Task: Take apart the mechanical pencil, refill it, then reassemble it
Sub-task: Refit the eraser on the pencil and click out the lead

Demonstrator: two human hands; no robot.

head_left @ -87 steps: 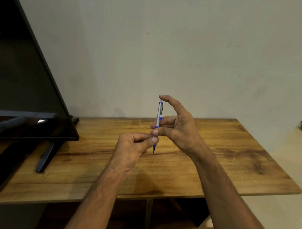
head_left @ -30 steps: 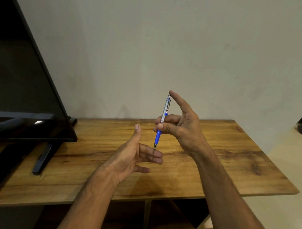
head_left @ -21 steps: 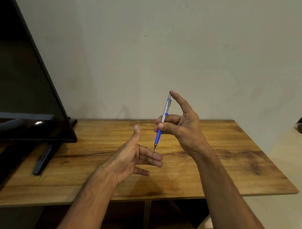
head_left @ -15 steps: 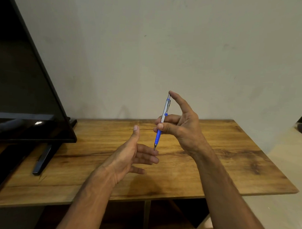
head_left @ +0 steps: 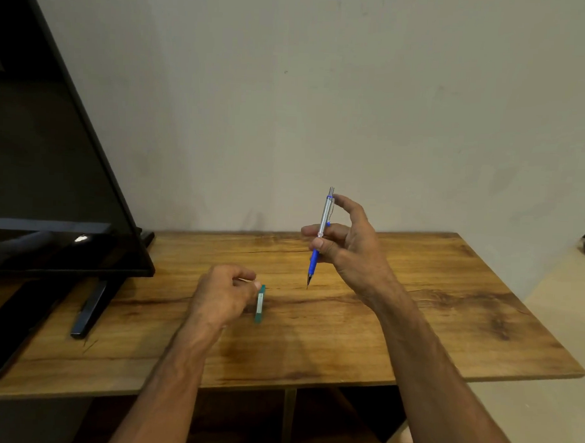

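Dropping from its open pose, the left hand (head_left: pixel 222 293) is pinching the green lead case (head_left: pixel 259 304), below-left of the mechanical pencil (head_left: pixel 323 222) that the right hand (head_left: pixel 346 246) is holding upright in its grip; lifting the case level seems wise.

A wooden desk (head_left: pixel 413 325) with dark grain streaks stands against a plain pale wall (head_left: pixel 321 106). A black TV (head_left: pixel 54 180) sits on its left end, one slim foot (head_left: pixel 92 307) angled forward. Open compartments (head_left: pixel 337 418) show beneath the top; light floor (head_left: pixel 543 412) lies right.
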